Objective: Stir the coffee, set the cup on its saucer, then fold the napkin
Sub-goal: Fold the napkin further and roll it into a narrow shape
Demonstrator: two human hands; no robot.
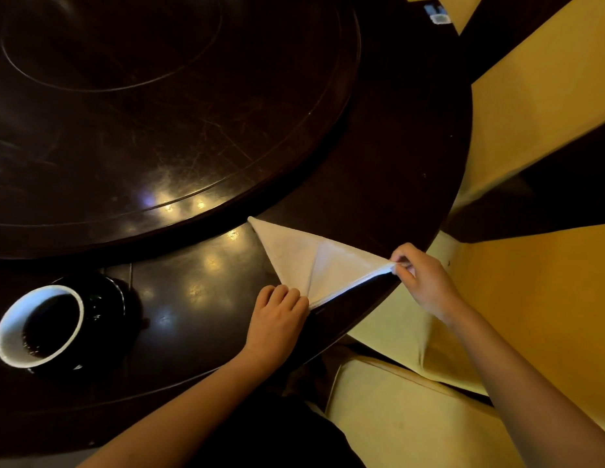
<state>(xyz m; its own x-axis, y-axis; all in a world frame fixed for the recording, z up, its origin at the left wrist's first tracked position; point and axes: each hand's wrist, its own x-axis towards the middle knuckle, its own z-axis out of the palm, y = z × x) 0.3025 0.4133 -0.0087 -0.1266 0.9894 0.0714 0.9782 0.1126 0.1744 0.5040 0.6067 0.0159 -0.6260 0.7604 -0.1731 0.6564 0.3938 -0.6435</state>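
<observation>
White napkin, one, held by left hand and right hand.

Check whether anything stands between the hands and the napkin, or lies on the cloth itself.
Nothing visible does. The left hand holds the napkin at its near corner and the right hand pinches its right corner at the table edge. The cup on its saucer stands off to the left, apart from the cloth.
</observation>
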